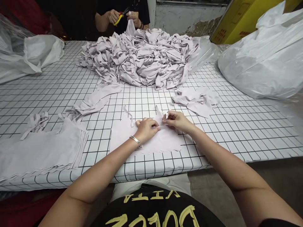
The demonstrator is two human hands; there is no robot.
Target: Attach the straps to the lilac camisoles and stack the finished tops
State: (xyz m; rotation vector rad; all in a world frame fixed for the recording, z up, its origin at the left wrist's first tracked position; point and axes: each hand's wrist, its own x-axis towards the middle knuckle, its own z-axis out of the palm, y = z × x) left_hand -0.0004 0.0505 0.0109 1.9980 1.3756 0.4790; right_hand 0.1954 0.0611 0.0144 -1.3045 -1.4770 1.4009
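A flat piece of pale lilac-grey fabric (142, 144) lies on the table in front of me, with a narrow strap (129, 114) at its upper left. My left hand (147, 129) rests over the fabric with its fingers closed on the upper edge. Just right of it, my right hand (176, 121) pinches the same edge between thumb and fingers, near another raised strip. A thin taut line of edge runs between the two hands. What lies under the left fingers is partly hidden.
A large heap of similar fabric (146, 60) covers the back. Stacked pieces (47, 148) lie at left, loose ones (199, 99) at right. White plastic bags (262, 60) flank the table (248, 126). Across it, a co-worker's hands hold yellow-handled cutters (119, 19) and fabric.
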